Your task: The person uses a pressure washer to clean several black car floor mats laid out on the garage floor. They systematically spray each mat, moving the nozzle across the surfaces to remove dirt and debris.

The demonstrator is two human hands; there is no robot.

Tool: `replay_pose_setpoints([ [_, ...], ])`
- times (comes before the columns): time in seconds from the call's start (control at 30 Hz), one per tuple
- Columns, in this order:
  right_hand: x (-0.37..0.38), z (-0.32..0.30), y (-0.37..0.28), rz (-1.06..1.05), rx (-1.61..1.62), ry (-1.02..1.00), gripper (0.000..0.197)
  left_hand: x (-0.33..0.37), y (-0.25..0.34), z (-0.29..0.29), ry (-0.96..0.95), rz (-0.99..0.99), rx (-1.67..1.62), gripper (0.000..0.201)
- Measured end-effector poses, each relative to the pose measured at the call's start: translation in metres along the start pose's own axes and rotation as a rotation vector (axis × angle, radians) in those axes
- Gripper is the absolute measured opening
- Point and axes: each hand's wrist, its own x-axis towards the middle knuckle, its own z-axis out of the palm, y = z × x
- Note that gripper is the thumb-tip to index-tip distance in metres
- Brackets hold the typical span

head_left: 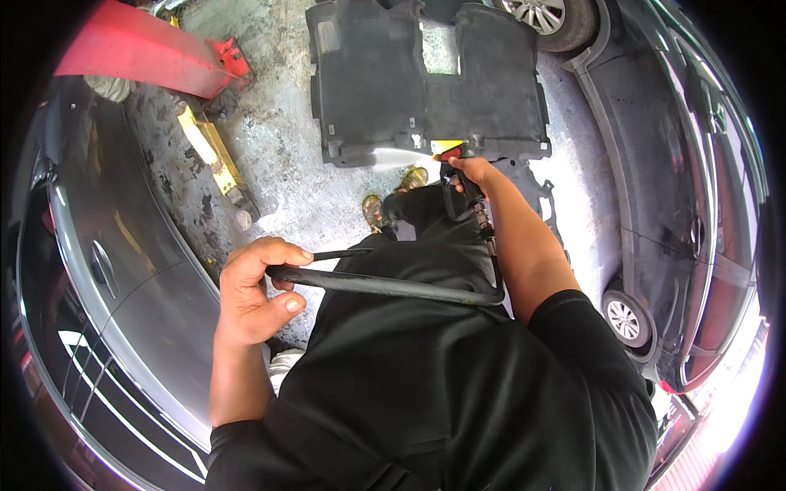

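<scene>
The black shirt (426, 393) of the person is filling the near part of the view. The left hand (254, 295) is closing around a black hose (385, 286), thumb on the near side and fingers curled over the far side, holding a bend of it at waist height. The hose is running right from this grip, curving up at its right end and climbing to the spray gun (463, 184).

The right hand (475, 168) is closing on the spray gun, arm extended toward the far side. A yellow-and-red part sits at the gun's tip, and a white jet (393, 155) is fanning out left from it.

The jet is striking the near left edge of the carpet (426, 82), a dark moulded car floor piece lying flat on the wet concrete floor (278, 155). Judging from the frame, washing is under way: the jet is on the near left edge only, and whether the far sections are washed cannot be told, so most of the carpet may remain to be covered.

The person's shoes (393, 196) are standing just near of the carpet. A grey car (123, 270) is on the left, a dark car (688, 188) on the right. A red lift arm (147, 49) and a yellow lift arm (213, 155) are lying at far left.
</scene>
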Motion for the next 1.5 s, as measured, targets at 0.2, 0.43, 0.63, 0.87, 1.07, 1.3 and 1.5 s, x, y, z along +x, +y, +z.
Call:
replay_pose_setpoints([
  [0.2, 0.014, -0.029, -0.027, -0.022, 0.002, -0.028, 0.029, 0.002, -0.065, 0.003, -0.126, -0.41, 0.05, 0.055],
  [0.43, 0.05, -0.06, -0.087, -0.111, -0.168, 0.01, 0.018, -0.14, -0.119, -0.001, -0.212, -1.09, 0.924, 0.046],
  [0.63, 0.125, -0.073, -0.124, -0.324, -0.433, -0.029, 0.043, -0.209, -0.072, -0.012, -0.154, -1.479, 0.753, 0.047],
  [0.87, 0.15, -0.016, -0.109, -0.216, -0.413, -0.101, 0.03, -0.192, -0.067, -0.094, -0.396, -1.58, 0.844, 0.049],
  [1.07, 0.15, 0.045, -0.047, -0.202, -0.217, 0.157, 0.038, -0.05, -0.149, -0.238, -0.729, -1.185, 1.287, 0.05],
  [1.3, 0.11, 0.104, -0.02, -0.146, -0.176, 0.154, 0.038, 0.105, -0.33, -0.248, -0.299, -0.672, 0.95, 0.051],
  [1.5, 0.109, 0.131, 0.028, -0.18, -0.124, 0.139, 0.043, 0.128, -0.421, -0.15, -0.548, -0.708, 0.813, 0.066],
])
